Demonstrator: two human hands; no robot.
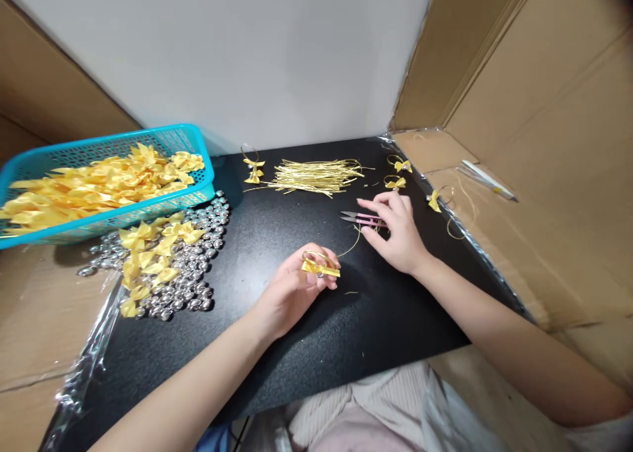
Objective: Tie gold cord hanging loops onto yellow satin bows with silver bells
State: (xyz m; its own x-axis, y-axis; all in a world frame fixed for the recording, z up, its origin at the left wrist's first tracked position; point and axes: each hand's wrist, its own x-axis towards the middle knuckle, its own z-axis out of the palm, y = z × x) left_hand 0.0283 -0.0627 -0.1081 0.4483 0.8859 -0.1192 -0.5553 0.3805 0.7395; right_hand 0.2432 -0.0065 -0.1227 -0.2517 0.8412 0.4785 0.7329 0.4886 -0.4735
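My left hand is closed on a yellow ribbon bow with a loop of gold cord standing above it. A small silver bell shows partly under the bow, and a loose cord end trails to the right. Over a pair of pink-handled thread snips on the black table, my right hand has its thumb and forefinger spread apart on either side. The blades of the snips point left; part of the handles is hidden by the hand. Behind them lies a bundle of gold cords.
At left stands a blue plastic basket full of yellow bows. In front of it are many silver bells with loose yellow bows. Finished-looking looped bows lie at right, another at the back. A white pen-like tool rests on cardboard.
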